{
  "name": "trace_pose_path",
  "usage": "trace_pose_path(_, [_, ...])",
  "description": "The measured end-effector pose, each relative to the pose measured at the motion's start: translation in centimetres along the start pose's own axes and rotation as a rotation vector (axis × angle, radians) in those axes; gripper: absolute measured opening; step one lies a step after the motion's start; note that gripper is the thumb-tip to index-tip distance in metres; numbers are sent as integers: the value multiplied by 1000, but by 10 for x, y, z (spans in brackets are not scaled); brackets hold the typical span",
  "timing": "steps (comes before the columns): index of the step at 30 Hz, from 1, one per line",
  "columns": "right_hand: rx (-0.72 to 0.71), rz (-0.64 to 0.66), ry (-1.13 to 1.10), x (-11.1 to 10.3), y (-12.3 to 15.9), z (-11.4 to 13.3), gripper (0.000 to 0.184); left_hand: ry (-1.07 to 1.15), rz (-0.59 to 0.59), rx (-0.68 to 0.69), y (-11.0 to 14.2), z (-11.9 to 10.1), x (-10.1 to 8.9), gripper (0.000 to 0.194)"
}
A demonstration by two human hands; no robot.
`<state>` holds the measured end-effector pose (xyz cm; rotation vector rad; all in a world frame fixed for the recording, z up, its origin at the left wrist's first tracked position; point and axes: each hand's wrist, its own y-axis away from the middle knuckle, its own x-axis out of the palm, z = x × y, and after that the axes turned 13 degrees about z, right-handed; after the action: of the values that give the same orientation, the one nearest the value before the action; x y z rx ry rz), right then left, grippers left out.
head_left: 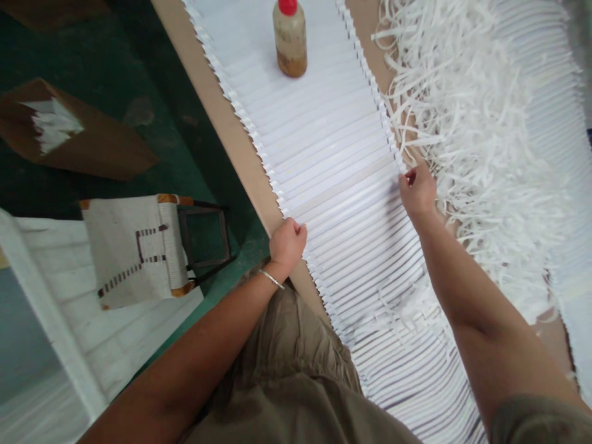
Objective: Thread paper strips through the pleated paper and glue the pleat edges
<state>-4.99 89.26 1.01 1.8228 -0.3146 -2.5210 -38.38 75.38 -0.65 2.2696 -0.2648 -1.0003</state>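
My left hand [287, 243] is at the left edge of the sheets [342, 185], fingers curled in, thumb against the forefinger. My right hand [419, 191] is at the opposite edge, a bit farther from me, thumb and forefinger tips together, rest folded. Can't tell whether either pinches a sheet; too small at the tips. Both arms bare, bracelet [272, 279] on the left wrist.

Sheets: white, long run down the table [222, 111], overlapping like slats, edges stepped on both sides. One duller band crosses between the hands. Nearer me, right side, loose strips lie over them, by my right forearm.

Bottle [290, 46] stands upright on the sheets, beyond both hands, red cap [287, 6] cut by the frame top, brownish stuff low inside. Right of the sheets, just beside my right hand: big tangled heap [485, 154] of white strips. Past that, a second fan [550, 61] of white sheets.

Left, off the table: box [102, 135], brown, white scraps [53, 126] in it; stool [134, 246], woven pale seat, dark pattern, near it. Floor [247, 246] green.
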Motion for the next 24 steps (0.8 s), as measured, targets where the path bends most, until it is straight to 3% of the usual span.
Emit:
trace_pose_path(2, [-41, 146, 42, -11, 38, -2, 16, 1, -12, 39, 4, 7, -2, 19])
trace_pose_path(6, [-91, 764, 204, -26, 148, -4, 42, 64, 25, 135, 18, 28, -4, 14])
trace_pose_path(8, [-19, 926, 316, -25, 201, -4, 50, 108, 65, 178, 26, 36, -3, 12])
trace_pose_path(11, [91, 900, 375, -12, 258, -4, 43, 164, 122, 231, 37, 41, 2, 12])
trace_pose_path(14, [92, 756, 320, 1, 281, -3, 23, 171, 184, 276, 47, 34, 4, 10])
trace_pose_path(16, [37, 648, 268, 4, 283, 2, 19, 124, 237, 341, 57, 24, 3, 13])
trace_pose_path(19, [-143, 563, 122, 3, 273, 24, 15, 31, 325, 548, 78, 2, 1, 19])
trace_pose_path(21, [-260, 592, -18, 0, 262, 47, 11, 5, 393, 676, 90, -14, 1, 24])
trace_pose_path(24, [-334, 667, -210, -2, 244, 78, 10, 42, 417, 663, 96, -30, 2, 16])
